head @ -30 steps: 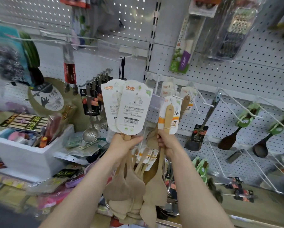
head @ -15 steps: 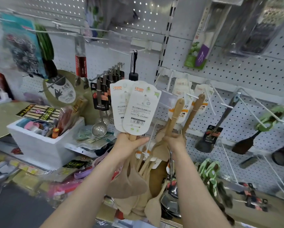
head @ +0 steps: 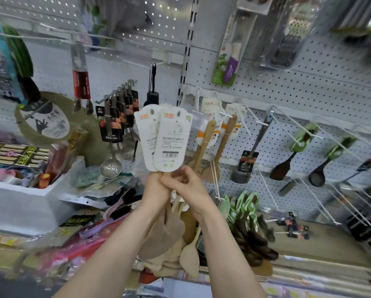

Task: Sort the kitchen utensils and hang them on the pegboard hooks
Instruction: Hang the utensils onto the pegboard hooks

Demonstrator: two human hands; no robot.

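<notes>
My left hand grips a bundle of wooden spatulas by their handles, blades hanging down. Their white label cards stand up above my fist. My right hand lies against the left one, its fingers curled round the same handles just under the cards. Behind the cards, two more wooden spatulas hang from a white hook on the pegboard, free of both hands.
Metal skimmers hang left of the cards. Bare white wire hooks jut from the board at right, beside black spatulas on green cards. A white foam box sits at left. Green-carded utensils lie piled on the shelf below.
My right hand let go of the single wooden spatula, which now hangs on the hook. It moved left and closed on the bundle beside my left hand.
</notes>
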